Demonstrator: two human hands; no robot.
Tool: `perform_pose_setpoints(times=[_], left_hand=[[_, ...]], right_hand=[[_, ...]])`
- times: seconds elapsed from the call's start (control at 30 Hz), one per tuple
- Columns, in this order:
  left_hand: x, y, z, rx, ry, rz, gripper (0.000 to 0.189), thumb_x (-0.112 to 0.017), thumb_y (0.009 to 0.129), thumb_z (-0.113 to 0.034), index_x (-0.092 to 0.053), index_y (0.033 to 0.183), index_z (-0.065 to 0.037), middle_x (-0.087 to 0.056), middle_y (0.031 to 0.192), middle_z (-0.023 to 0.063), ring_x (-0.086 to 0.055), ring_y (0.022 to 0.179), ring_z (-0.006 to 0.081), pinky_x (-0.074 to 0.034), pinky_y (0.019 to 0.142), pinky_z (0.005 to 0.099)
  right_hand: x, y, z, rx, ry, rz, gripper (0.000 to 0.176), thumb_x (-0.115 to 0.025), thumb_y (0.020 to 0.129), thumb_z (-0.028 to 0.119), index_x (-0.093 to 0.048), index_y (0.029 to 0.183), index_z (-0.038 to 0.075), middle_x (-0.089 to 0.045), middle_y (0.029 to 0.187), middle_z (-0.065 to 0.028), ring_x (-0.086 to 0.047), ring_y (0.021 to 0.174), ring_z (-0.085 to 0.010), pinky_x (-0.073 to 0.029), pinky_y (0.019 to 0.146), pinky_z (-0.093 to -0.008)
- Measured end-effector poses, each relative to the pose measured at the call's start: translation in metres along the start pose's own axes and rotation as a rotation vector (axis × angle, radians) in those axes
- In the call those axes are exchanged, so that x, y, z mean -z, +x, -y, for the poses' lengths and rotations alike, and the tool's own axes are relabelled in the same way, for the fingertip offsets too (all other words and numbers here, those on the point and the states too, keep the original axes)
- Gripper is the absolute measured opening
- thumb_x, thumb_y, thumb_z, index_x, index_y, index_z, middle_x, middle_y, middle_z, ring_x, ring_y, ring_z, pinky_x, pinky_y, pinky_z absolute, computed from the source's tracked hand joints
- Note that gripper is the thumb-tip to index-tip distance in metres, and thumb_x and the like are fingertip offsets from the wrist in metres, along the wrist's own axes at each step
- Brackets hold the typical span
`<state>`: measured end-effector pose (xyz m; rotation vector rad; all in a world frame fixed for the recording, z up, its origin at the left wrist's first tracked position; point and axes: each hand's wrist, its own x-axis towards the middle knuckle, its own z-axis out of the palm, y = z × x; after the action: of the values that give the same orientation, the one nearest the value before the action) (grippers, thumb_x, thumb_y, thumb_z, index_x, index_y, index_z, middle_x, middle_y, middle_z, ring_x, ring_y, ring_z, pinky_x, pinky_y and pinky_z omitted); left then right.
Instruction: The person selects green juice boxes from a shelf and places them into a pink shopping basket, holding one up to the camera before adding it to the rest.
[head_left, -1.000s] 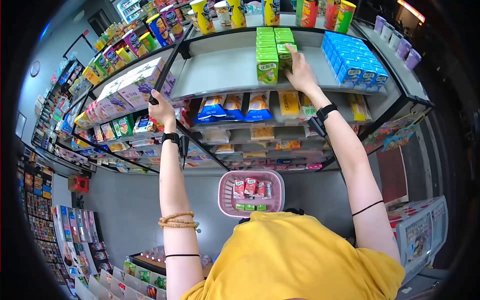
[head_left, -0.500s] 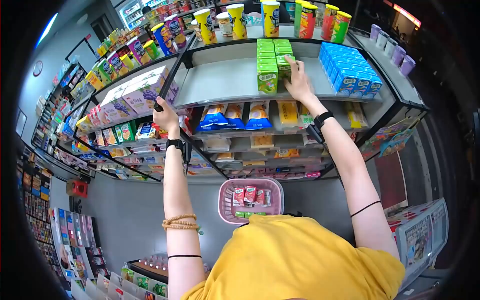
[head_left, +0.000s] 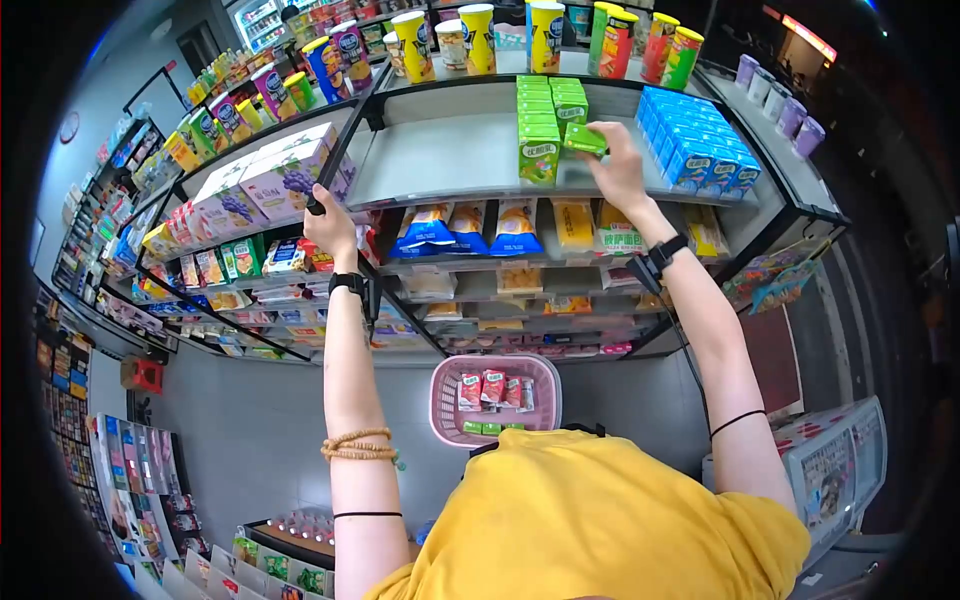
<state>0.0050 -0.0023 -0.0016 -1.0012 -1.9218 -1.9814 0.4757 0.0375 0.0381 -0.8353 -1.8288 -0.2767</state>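
Observation:
My right hand [head_left: 618, 165] grips one green drink carton [head_left: 584, 139], tilted onto its side, just in front of the right row of green cartons [head_left: 569, 100]. A longer row of green cartons [head_left: 539, 150] stands to its left on the top shelf [head_left: 440, 150]. My left hand [head_left: 330, 225] is closed round a dark handle-like piece [head_left: 314, 206] at the shelf's front left edge, beside the purple grape boxes [head_left: 270, 185]. Below on the floor, a pink basket [head_left: 437, 400] holds several red cartons [head_left: 492, 387] and green cartons [head_left: 490, 429].
Blue cartons [head_left: 695, 145] stand on the shelf right of my right hand. Tall snack canisters [head_left: 546, 38] line the ledge above. Bagged snacks [head_left: 517, 227] fill the shelf below. A glass-topped freezer [head_left: 835, 475] is at the lower right.
My right hand has pulled one green carton forward out of the right row and tipped it over. My left hand keeps its hold at the shelf edge.

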Motion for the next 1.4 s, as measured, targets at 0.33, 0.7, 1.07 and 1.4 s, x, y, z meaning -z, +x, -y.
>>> perform_pose_setpoints(times=[0.33,0.7,1.07,1.4], left_hand=[[-0.001,-0.002,0.001,0.021,0.015,0.017,0.073,-0.052,0.101,-0.061,-0.069,0.079,0.007,-0.070,0.069,0.0194,-0.069,0.068,0.0366,-0.048,0.064,0.0492],[-0.005,0.001,0.008,0.001,0.018,0.026,0.077,-0.050,0.101,-0.061,-0.064,0.075,0.009,-0.068,0.069,0.0194,-0.065,0.066,0.0360,-0.046,0.067,0.0504],[-0.003,-0.001,0.006,-0.015,0.052,0.016,0.074,-0.049,0.102,-0.059,-0.065,0.074,0.008,-0.068,0.069,0.0181,-0.065,0.068,0.0365,-0.047,0.068,0.0508],[-0.004,-0.002,0.006,0.005,0.067,0.013,0.076,-0.048,0.101,-0.061,-0.067,0.077,0.008,-0.069,0.070,0.0189,-0.067,0.071,0.0388,-0.048,0.069,0.0511]], right_hand=[[0.124,0.005,0.175,0.034,0.512,0.204,0.111,-0.092,0.072,0.001,-0.020,0.155,0.012,-0.067,0.111,-0.0092,-0.068,0.095,-0.0201,-0.054,0.080,-0.0334],[0.174,0.004,0.296,0.089,0.801,0.305,0.026,-0.071,0.078,0.022,-0.073,0.090,-0.001,-0.072,0.087,-0.0119,-0.065,0.064,-0.0249,-0.049,0.057,-0.0332],[0.177,-0.006,0.308,0.054,0.712,0.290,0.021,-0.074,0.072,0.013,-0.074,0.091,0.004,-0.069,0.082,-0.0059,-0.059,0.060,-0.0162,-0.047,0.054,-0.0264],[0.178,-0.015,0.305,0.047,0.725,0.291,0.035,-0.080,0.075,0.016,-0.071,0.107,0.005,-0.070,0.095,-0.0086,-0.064,0.073,-0.0224,-0.051,0.063,-0.0335]])
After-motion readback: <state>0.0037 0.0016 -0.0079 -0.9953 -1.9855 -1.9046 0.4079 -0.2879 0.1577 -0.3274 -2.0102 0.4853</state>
